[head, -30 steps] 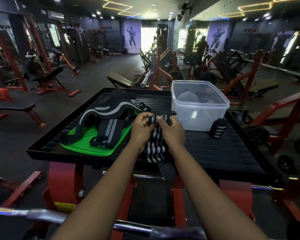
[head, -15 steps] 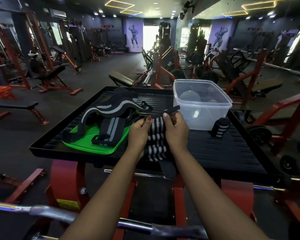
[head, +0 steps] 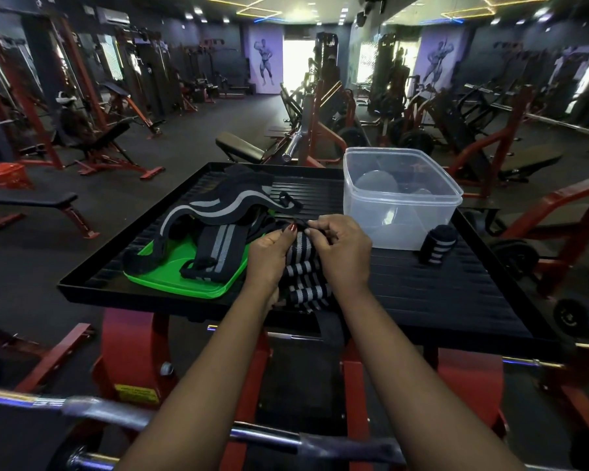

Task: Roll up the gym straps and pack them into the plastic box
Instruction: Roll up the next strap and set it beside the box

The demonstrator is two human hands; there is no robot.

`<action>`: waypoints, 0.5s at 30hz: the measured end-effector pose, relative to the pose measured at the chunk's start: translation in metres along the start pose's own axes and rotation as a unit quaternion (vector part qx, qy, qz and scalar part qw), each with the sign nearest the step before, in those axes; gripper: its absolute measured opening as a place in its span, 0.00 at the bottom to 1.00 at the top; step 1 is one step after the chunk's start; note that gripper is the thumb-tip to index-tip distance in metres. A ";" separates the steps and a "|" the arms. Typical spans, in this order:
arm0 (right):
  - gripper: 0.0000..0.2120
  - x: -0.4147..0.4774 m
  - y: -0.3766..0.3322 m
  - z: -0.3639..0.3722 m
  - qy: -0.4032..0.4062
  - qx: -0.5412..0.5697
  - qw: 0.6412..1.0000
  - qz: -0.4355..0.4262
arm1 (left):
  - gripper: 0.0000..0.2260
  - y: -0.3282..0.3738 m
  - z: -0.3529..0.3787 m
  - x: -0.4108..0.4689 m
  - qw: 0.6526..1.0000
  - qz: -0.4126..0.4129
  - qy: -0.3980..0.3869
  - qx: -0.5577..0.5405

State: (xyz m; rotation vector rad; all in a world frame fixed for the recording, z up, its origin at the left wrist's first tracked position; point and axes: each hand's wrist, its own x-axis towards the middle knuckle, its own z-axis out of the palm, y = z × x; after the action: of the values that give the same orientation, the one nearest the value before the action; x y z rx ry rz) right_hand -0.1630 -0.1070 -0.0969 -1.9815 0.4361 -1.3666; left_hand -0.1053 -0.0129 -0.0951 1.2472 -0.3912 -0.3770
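On black tray (head: 456,300): left hand (head: 269,254), right hand (head: 342,248) both pinching far end of striped strap (head: 303,283); clear plastic box (head: 401,198) beyond.

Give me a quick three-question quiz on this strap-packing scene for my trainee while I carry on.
1. True or false: the rolled strap stands inside the plastic box.
2. What lies under the loose straps on the black tray? A) a green lid B) a red towel C) a white plate
3. Which strap do the left hand and right hand both pinch?

Key
1. False: it stands on the tray, beside the box.
2. A.
3. The striped strap, at its far end.
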 end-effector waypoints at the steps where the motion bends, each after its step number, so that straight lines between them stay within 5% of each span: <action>1: 0.05 0.000 0.000 0.000 -0.005 0.003 1.000 -0.004 | 0.09 -0.001 -0.002 0.003 1.000 -0.009 0.009 -0.005; 10: 0.04 -0.002 -0.002 0.000 -0.071 0.012 0.997 0.010 | 0.19 -0.004 -0.004 0.005 0.999 -0.008 0.035 0.006; 15: 0.10 -0.001 -0.003 -0.001 -0.070 -0.009 0.997 0.029 | 0.11 -0.001 -0.001 0.001 0.999 0.029 -0.010 0.020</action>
State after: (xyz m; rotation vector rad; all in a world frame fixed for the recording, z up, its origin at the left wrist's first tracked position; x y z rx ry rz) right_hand -0.1647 -0.1048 -0.0958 -2.0486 0.4379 -1.1825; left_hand -0.1038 -0.0128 -0.0967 1.2696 -0.4523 -0.3330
